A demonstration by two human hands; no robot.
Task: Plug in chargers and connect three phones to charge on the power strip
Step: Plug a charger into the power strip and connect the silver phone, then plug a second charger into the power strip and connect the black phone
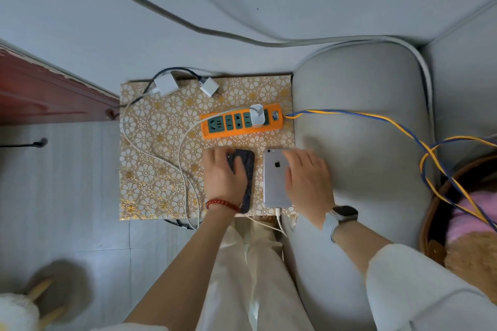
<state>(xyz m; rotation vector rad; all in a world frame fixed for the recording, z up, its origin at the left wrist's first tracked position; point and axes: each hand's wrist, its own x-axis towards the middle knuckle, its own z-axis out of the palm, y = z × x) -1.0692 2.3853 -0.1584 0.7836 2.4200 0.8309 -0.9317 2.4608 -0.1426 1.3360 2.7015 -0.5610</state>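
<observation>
On the floral-patterned board (150, 177), the orange power strip (242, 122) carries one white charger (257, 115) in a right-hand socket. Two more chargers (165, 83) lie loose at the far edge. The left hand (224, 174) rests spread on the dark phone (246, 180); the right hand (309, 179) lies flat against the cabled silver phone (275, 179).

Pale grey tiled floor (80, 183) at left, under soft daylight. Dark red wooden furniture edge (40, 88) at upper left. Square worktop with gold floral patterned covering (150, 174) against padded grey fabric sofa arm (363, 129). Brown woven basket (430, 223) at right.
</observation>
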